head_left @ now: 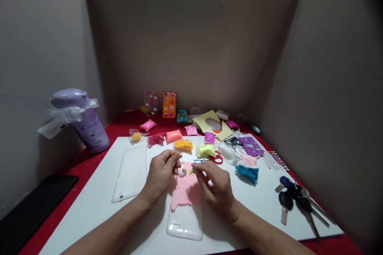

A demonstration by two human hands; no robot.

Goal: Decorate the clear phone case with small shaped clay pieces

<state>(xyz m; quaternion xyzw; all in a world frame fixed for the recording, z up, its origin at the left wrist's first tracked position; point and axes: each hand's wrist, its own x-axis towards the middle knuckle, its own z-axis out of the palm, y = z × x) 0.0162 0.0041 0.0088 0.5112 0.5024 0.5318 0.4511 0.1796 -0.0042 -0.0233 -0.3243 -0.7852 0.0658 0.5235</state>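
A transparent phone case (184, 223) lies on the white board, its upper part covered by pink clay (185, 191) with an uneven, drippy lower edge. Small multicoloured pieces (182, 172) and little yellow pieces (190, 171) sit on the pink clay near its top. My left hand (161, 169) hovers over the clay's upper left, thumb and forefinger pinched together. Over the upper right, my right hand (217, 183) is also closed in a pinch. Whatever either pinch holds is too small to make out. Red-handled scissors (218, 157) lie just beyond my right hand.
Another transparent case (131, 173) lies at left on the white board (92, 207). Several clay packets, such as an orange one (183, 144) and a blue one (247, 173), line the back and right. Keys (296, 199), stick-on gems (273, 161) and a purple wrapped bottle (86, 123) stand around.
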